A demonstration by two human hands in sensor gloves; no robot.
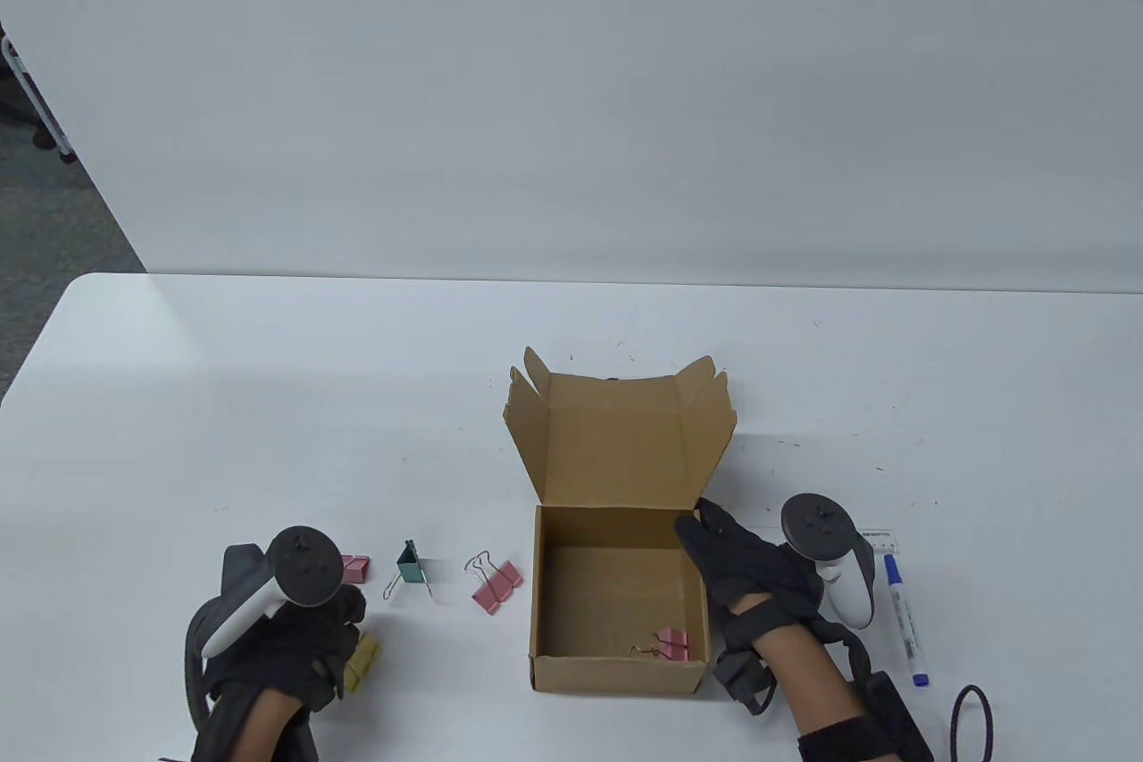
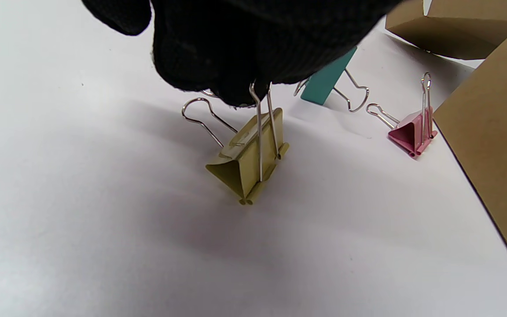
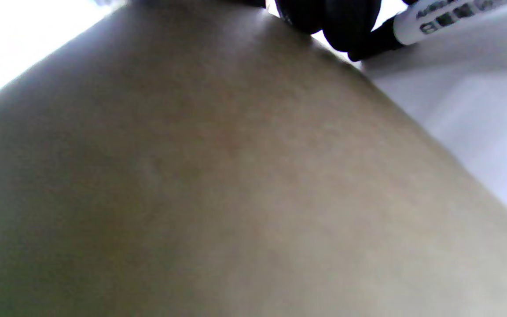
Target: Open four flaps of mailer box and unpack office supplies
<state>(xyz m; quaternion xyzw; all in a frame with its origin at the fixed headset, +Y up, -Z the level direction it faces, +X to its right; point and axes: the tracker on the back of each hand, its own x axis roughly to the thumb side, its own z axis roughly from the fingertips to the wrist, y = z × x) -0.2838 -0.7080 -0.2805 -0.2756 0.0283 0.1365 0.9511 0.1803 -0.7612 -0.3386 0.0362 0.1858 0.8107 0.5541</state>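
Brown box (image 1: 616,592), yellow clip (image 2: 249,158), teal clip (image 1: 411,567), black gloves (image 1: 750,570)

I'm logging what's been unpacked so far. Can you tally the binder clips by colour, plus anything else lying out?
Pink binder clips: 3, the last inside the box
Teal binder clip: 1
Yellow binder clip: 1
Marker: 1
Total: 6

Office-like room, plain white table (image 1: 268,405), bare white wall, grey carpet, chair base at left edge (image 1: 36,114)
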